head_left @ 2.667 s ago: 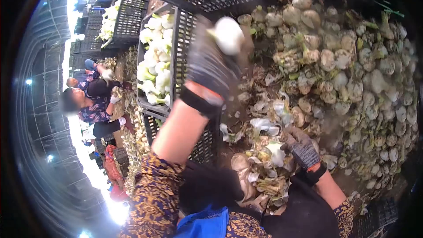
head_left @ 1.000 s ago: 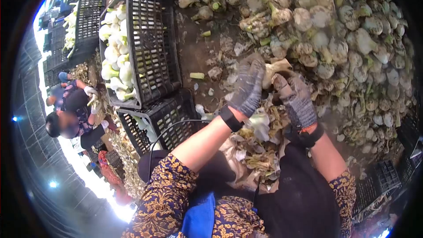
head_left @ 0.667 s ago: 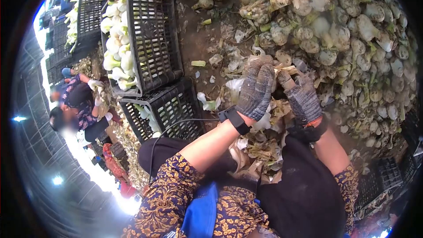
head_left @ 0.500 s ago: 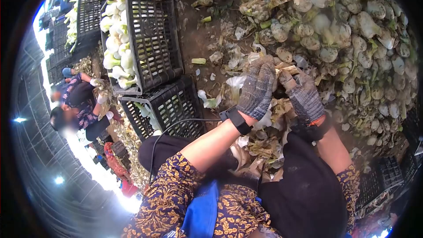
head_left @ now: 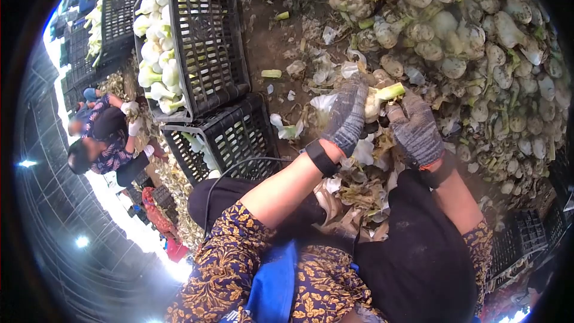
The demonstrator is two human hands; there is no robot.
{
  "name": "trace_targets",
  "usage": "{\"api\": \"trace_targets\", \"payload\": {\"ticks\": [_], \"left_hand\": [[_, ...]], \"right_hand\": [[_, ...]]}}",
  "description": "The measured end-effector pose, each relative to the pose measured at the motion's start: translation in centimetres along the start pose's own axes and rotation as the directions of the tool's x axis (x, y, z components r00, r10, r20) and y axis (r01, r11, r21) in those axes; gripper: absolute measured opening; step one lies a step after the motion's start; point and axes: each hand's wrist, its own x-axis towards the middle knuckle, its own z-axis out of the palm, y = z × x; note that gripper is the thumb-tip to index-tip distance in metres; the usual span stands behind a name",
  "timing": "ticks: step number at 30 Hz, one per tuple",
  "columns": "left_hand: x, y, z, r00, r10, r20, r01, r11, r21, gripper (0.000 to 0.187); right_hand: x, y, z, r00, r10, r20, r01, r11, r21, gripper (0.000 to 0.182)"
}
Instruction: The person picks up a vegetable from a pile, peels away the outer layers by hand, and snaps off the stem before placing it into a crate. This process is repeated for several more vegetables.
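My left hand, in a grey knit glove, is closed round a garlic bulb. White skin shows on the bulb, and its cut green stem points right. My right hand, gloved the same way, is just right of the bulb with its fingers curled in below the stem. What those fingers grip is hidden. Loose garlic skins lie under both hands, above my lap.
A large heap of unpeeled garlic fills the upper right. To the left a black crate holds clean white bulbs, beside another crate. At far left a co-worker sits by more garlic.
The garlic bulb and its green stem have come into view between my hands, showing white skin. My right hand has shifted slightly down from the stem side.
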Motion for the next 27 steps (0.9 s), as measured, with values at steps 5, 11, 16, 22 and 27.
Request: {"api": "trace_targets", "payload": {"ticks": [5, 11, 16, 22, 27], "left_hand": [[0.3, -0.8, -0.7, 0.947, 0.290, 0.136, -0.290, 0.957, -0.020, 0.050], [0.3, -1.4, -1.2, 0.896, 0.436, 0.082, -0.436, 0.900, -0.011, 0.048], [0.5, -0.7, -0.8, 0.933, 0.329, 0.148, -0.310, 0.940, -0.140, 0.037], [-0.6, 0.3, -0.8, 0.931, -0.069, 0.359, 0.272, 0.787, -0.554, 0.043], [-1.6, 0.8, -0.5, 0.957, 0.276, 0.090, -0.285, 0.952, 0.111, 0.041]], "right_hand": [[-0.1, 2.0, 0.5, 0.977, 0.199, 0.076, -0.211, 0.955, 0.208, 0.029], [0.1, 1.2, 0.5, 0.987, 0.146, -0.070, -0.141, 0.987, 0.070, 0.026], [0.1, 1.5, 0.4, 0.987, 0.159, -0.018, -0.155, 0.978, 0.139, 0.037], [0.8, 1.0, 0.3, 0.815, 0.502, 0.290, -0.487, 0.321, 0.812, 0.034], [-0.3, 2.8, 1.8, 0.942, 0.332, -0.051, -0.287, 0.874, 0.393, 0.036]]}}
